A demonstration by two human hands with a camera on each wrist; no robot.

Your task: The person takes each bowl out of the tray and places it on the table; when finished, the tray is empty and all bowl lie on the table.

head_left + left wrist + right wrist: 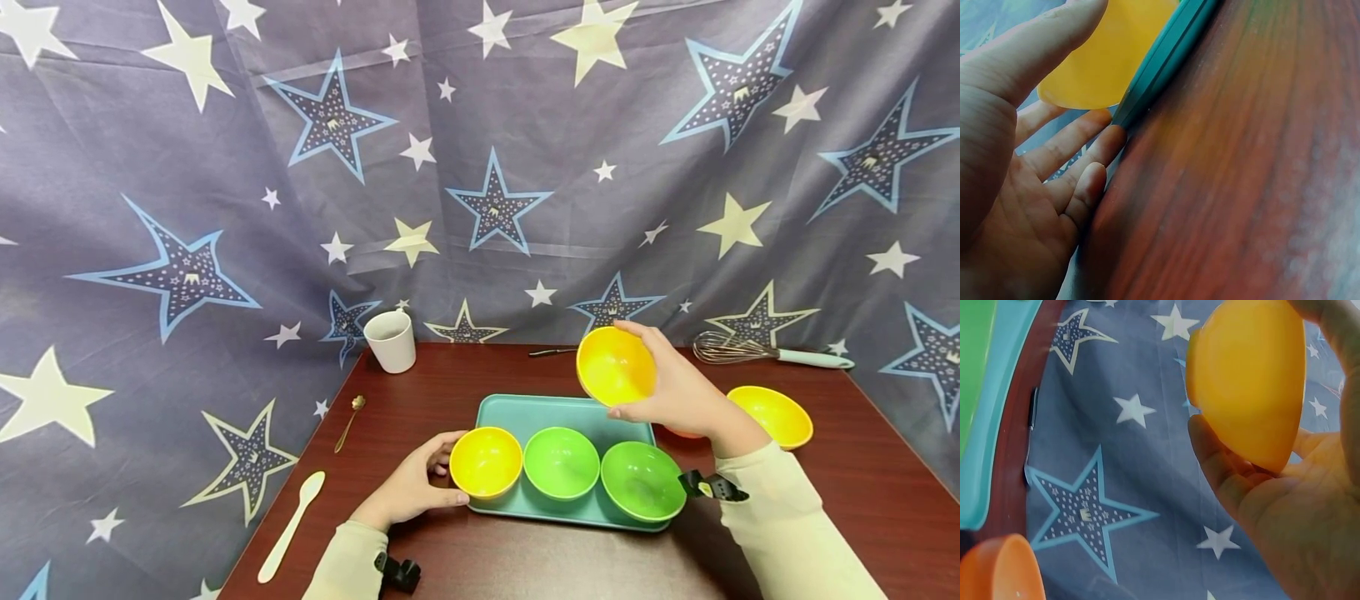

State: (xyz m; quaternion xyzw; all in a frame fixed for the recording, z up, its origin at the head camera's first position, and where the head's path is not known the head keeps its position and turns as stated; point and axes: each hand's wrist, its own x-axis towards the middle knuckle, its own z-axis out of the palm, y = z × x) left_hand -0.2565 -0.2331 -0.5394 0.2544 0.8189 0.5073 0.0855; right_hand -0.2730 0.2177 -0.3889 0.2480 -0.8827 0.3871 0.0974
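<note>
My right hand (678,387) holds a yellow bowl (611,367) raised above the back right of a teal tray (525,408), its inside tilted toward the head camera. In the right wrist view, fingers and thumb clasp that bowl (1250,381) by its rim and side. At the tray's left end, my left hand (416,483) holds another yellow bowl (486,463) between thumb and fingers. The left wrist view shows this bowl (1110,56) beside the thumb, with lower fingers by the tray edge. Two green bowls (562,463) (642,482) stand beside it on the tray.
At right lie another yellow bowl (772,415) and an orange bowl (1000,572), mostly hidden by my arm in the head view. A whisk (772,352) lies behind. A white mug (391,342), small gold spoon (350,423) and cream spoon (292,527) are at left.
</note>
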